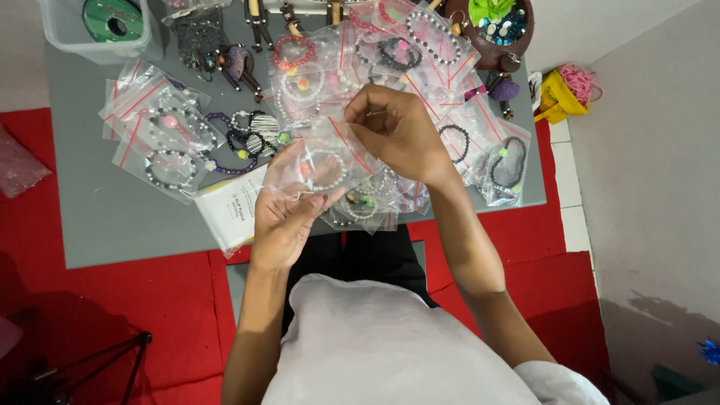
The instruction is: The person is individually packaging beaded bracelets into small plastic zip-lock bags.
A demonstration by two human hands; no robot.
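A grey desk [112,217] sits on a red floor covering [90,300], seen from above by a seated person. Most of its far half is covered with small clear zip bags with red seal strips, each holding a beaded bracelet; one loose pile [161,139] lies toward the left edge. A clear plastic tub [56,30] stands at the far left corner and a brown bowl of beads [499,30] at the far right corner. A white packet [229,206] lies at the near edge.

Over the middle of the near edge, the left hand [285,221] pinches the lower part of a clear bag holding a pale bracelet [324,166]. The right hand [397,131] is closed, fingertips pinching the bag's top by its red strip. Sealing it well likely means keeping the bracelet low and pressing along the whole strip.
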